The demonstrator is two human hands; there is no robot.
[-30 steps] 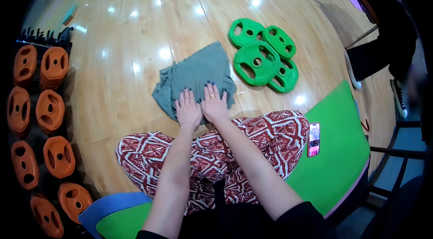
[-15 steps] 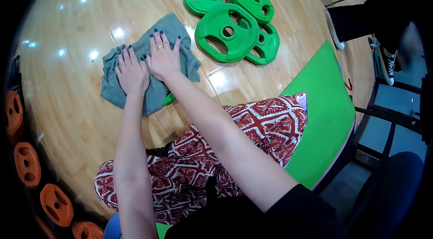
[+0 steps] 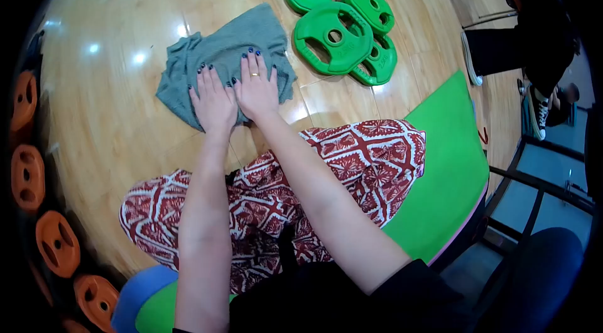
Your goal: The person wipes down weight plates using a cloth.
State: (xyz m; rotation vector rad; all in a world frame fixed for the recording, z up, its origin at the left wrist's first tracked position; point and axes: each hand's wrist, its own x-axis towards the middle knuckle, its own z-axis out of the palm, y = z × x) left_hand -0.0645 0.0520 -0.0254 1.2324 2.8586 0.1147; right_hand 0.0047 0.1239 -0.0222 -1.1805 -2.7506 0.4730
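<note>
A grey-green cloth (image 3: pixel 251 30) lies spread on the wooden floor in front of my crossed legs, over a raised round shape that it hides. My left hand (image 3: pixel 215 100) rests flat on its near part, fingers stretched out. Close beside it, my right hand (image 3: pixel 257 89) also presses palm down on the cloth, fingers extended, a ring on one finger. To the right of the cloth, several green weight plates (image 3: pixel 316 50) are piled overlapping, with grip holes and a round centre hole.
Orange weight plates (image 3: pixel 58 242) stand in a row along the left edge. Under me is a green mat (image 3: pixel 449 144), reaching out to the right. A person's shoe (image 3: pixel 472 60) and dark trouser legs are at the upper right.
Both hands have slid back toward me over the cloth. The green edge that showed under the cloth's near side is now out of sight. The view has shifted slightly.
</note>
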